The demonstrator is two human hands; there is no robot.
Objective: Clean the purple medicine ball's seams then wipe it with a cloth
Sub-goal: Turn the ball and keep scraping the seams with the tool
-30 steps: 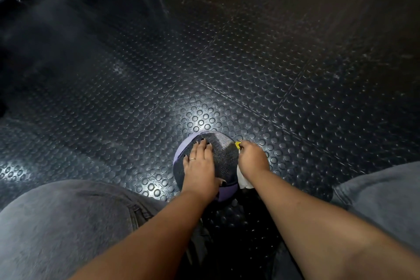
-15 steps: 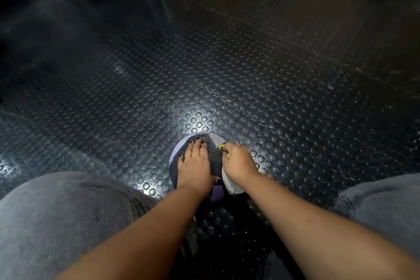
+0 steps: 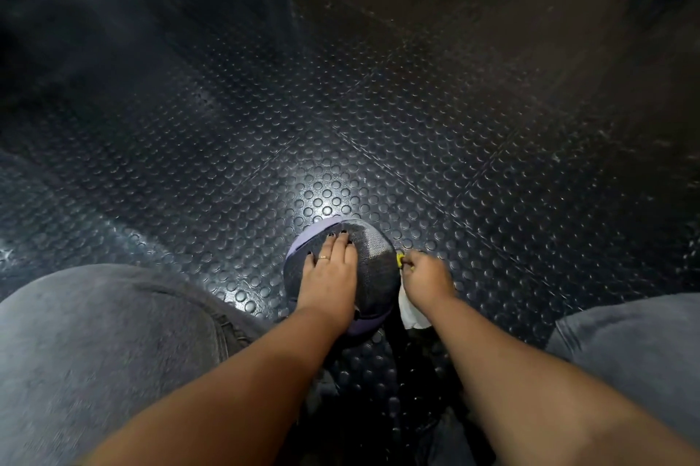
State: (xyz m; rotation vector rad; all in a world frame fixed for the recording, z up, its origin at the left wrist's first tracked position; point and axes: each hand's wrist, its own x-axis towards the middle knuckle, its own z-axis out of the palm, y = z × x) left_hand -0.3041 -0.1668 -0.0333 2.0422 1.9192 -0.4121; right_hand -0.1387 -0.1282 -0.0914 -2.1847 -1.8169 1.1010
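Fingers (image 3: 342, 244) of the left hand (image 3: 329, 276) lie straight together on the round purple-and-grey medicine ball (image 3: 373, 261). Curled, the right hand (image 3: 428, 276) pinches a small yellow tool (image 3: 400, 259), white cloth (image 3: 411, 310) under its palm.

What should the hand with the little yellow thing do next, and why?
Probably drag the yellow tool along the ball's right edge: the right hand pinches it there, the left hand lies flat on the ball, and the white cloth hangs under that hand.
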